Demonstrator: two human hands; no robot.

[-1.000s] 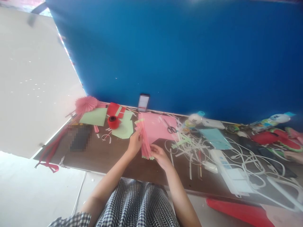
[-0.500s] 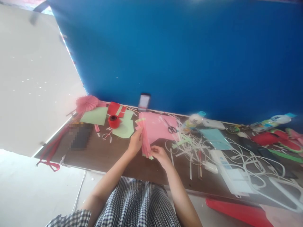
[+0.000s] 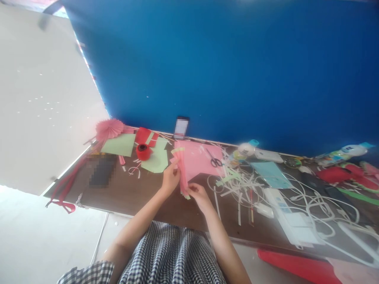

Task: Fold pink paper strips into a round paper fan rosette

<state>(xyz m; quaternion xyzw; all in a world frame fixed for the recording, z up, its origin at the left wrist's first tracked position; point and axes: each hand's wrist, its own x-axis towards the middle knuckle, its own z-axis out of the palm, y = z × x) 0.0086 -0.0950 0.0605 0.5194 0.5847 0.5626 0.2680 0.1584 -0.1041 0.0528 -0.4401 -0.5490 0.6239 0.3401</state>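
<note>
left grip (image 3: pixel 171 179) and right grip (image 3: pixel 199 194) clamped on one pleated pink strip (image 3: pixel 184 175)

the left grip is closed around the strip's upper half, thumb along its near face and the knuckles turned outward. the right grip sits lower and further right, its thumb and fingertips pinched together on the strip's bottom edge, the wrist bent inward. the strip stands between them, nearly lengthwise to the person and leaning slightly, with pale green showing at both ends; whether it touches the tabletop (image 3: pixel 177 215) cannot be told. both forearms reach forward and converge, the left one slanting in from a checked sleeve (image 3: pixel 91 272), elbows well apart.

just beyond the strip, partly behind it, a pink sheet (image 3: pixel 198 157) lies flat, with dark-handled scissors (image 3: pixel 215 162) on its right part. left of the left grip are a pale green sheet (image 3: pixel 158 161) and a red roll (image 3: pixel 143 154); further left is a pink rosette (image 3: pixel 109 129). right of the right grip spreads a tangle of white paper strips (image 3: pixel 244 183), then a teal sheet (image 3: pixel 271 174) and a white power strip (image 3: pixel 284 215) among cables.
</note>
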